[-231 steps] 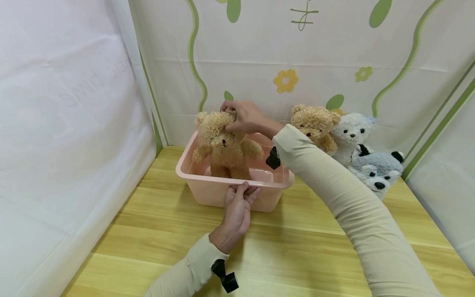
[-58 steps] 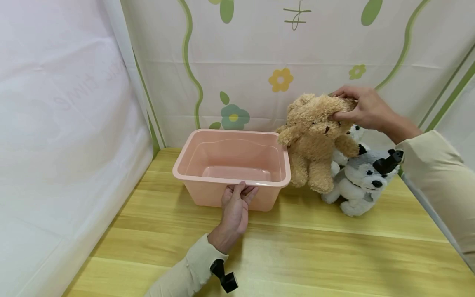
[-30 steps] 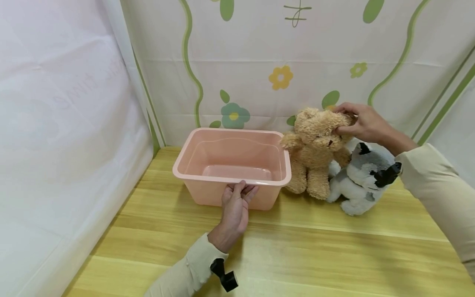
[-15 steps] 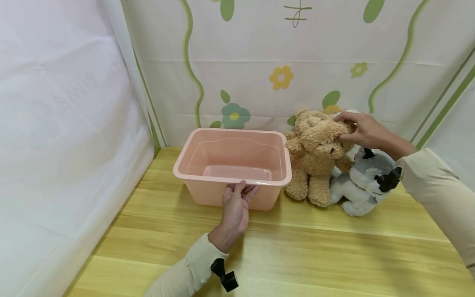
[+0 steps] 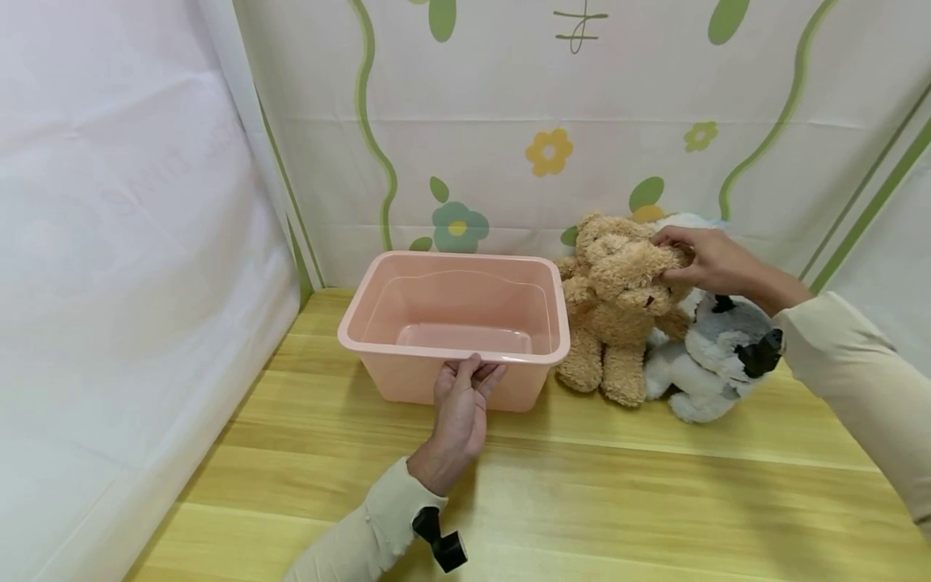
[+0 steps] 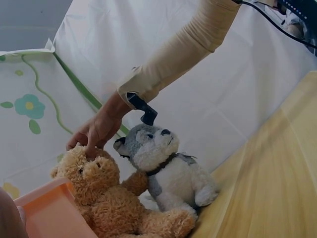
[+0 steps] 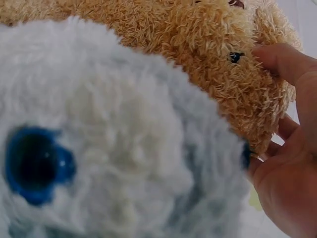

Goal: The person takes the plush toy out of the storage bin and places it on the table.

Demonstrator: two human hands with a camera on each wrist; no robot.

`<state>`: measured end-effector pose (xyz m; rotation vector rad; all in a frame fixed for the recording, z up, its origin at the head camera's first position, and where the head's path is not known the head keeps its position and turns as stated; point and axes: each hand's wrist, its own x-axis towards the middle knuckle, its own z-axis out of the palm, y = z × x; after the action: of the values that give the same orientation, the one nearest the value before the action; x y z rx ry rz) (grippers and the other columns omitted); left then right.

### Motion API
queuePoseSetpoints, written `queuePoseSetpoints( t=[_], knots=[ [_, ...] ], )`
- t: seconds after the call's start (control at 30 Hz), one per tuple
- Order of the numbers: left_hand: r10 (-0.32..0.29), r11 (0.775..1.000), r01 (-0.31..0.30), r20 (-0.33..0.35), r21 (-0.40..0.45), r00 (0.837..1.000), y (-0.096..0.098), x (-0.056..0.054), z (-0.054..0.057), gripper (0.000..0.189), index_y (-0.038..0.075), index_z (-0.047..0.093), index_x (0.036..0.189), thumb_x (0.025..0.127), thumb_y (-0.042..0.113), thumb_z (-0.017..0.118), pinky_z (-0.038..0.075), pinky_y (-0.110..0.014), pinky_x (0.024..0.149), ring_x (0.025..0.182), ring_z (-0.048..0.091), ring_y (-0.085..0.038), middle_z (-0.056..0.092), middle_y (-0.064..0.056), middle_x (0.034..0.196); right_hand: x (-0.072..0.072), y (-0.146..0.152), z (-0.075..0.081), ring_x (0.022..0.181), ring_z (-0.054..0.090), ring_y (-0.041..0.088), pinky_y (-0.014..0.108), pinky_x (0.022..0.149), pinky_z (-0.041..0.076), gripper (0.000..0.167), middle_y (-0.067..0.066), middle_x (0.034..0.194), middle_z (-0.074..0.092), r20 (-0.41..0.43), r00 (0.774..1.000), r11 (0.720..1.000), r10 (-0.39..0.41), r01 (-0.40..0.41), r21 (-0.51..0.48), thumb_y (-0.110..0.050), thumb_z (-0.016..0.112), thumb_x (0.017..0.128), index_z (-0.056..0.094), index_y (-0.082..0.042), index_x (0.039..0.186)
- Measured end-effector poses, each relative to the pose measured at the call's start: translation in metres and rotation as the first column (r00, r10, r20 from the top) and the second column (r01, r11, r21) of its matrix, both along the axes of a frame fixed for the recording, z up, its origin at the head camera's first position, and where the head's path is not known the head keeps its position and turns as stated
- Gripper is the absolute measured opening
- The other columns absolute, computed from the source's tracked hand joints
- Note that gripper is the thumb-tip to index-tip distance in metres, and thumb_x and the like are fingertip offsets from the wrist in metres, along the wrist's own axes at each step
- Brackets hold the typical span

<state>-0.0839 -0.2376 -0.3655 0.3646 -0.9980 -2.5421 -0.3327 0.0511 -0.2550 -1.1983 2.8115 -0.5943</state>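
Note:
My left hand (image 5: 460,420) holds the front rim of a pink plastic tub (image 5: 407,376), thumb on top and fingers beneath. Nothing lies inside the tub. To its right, a tan teddy bear (image 5: 620,319) has its feet on the wooden table, and its face tilts downward. My right hand (image 5: 709,260) grips the side of the bear's head by the ear; the right wrist view shows the thumb near its eye (image 7: 236,57). Behind it, a second tan bear (image 5: 595,229) is mostly hidden.
A grey-and-white husky plush (image 5: 698,380) leans beside the bear under my right wrist. A white plush (image 5: 687,220) is largely covered behind my right hand. Patterned fabric walls (image 5: 465,105) enclose the wooden table (image 5: 582,493) at the back and sides.
The teddy bear has come out of the tub to the right with my right hand, then down onto the table. The husky plush now leans over more. My left hand stays on the rim.

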Motion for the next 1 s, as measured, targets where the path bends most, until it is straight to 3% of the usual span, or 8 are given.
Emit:
queuePoseSetpoints(
  t=[0.13,0.23,0.43,0.53,0.7,1.0],
  knots=[
    [-0.003,1.0,0.003,-0.006,0.0,1.0,0.001,0.0,0.0,0.005,0.007,0.043,0.099,0.101,0.004,0.047,0.061,-0.03,0.088,0.083,0.065,-0.014,0.059,-0.004,0.089,0.003,-0.003,0.0,0.058,0.045,0.014,0.028,0.048,0.038,0.047,0.009,0.084,0.054,-0.02,1.0,0.999,0.01,-0.009,0.038,-0.009,0.07,0.089,0.052,-0.012,0.133],
    [-0.004,1.0,0.004,-0.009,0.003,1.0,0.001,0.0,0.0,0.005,0.007,0.044,0.098,0.101,0.004,0.047,0.062,-0.03,0.087,0.083,0.065,-0.014,0.059,-0.004,0.089,0.005,-0.007,0.001,0.058,0.045,0.014,0.028,0.049,0.038,0.048,0.009,0.085,0.054,-0.02,1.0,0.998,0.017,-0.016,0.053,-0.009,0.069,0.089,0.052,-0.012,0.133],
    [-0.003,1.0,0.003,0.003,-0.001,1.0,0.001,0.001,0.001,0.005,0.007,0.043,0.099,0.101,0.004,0.047,0.061,-0.03,0.088,0.084,0.064,-0.014,0.058,-0.004,0.09,0.007,-0.018,0.005,0.058,0.046,0.017,0.031,0.055,0.039,0.054,0.008,0.077,0.053,0.001,1.0,0.998,0.015,-0.015,0.068,-0.025,0.073,0.09,0.049,-0.016,0.137],
    [-0.002,1.0,0.002,0.006,0.009,1.0,0.001,0.001,0.001,0.005,0.007,0.043,0.099,0.101,0.004,0.047,0.061,-0.03,0.088,0.084,0.064,-0.014,0.058,-0.004,0.091,0.008,-0.022,0.006,0.063,0.049,0.018,0.032,0.06,0.041,0.061,0.011,0.087,0.057,0.0,1.0,0.997,0.007,-0.007,0.071,-0.034,0.075,0.087,0.048,-0.016,0.138],
    [0.001,1.0,-0.001,0.004,0.001,1.0,0.002,0.0,-0.001,0.005,0.007,0.044,0.1,0.101,0.004,0.047,0.061,-0.03,0.088,0.083,0.064,-0.014,0.058,-0.004,0.09,0.007,-0.024,0.004,0.072,0.054,0.02,0.035,0.066,0.045,0.064,0.017,0.11,0.059,0.004,1.0,0.998,-0.016,0.015,0.06,-0.035,0.077,0.085,0.048,-0.013,0.138],
    [0.003,1.0,-0.003,0.012,-0.013,1.0,0.002,0.001,0.0,0.005,0.007,0.043,0.1,0.101,0.005,0.048,0.061,-0.031,0.089,0.085,0.064,-0.014,0.058,-0.004,0.09,0.004,-0.025,0.002,0.076,0.053,0.021,0.037,0.067,0.044,0.067,0.017,0.115,0.057,0.024,0.999,0.999,-0.025,0.024,0.036,-0.039,0.076,0.086,0.046,-0.013,0.14]
  ],
)
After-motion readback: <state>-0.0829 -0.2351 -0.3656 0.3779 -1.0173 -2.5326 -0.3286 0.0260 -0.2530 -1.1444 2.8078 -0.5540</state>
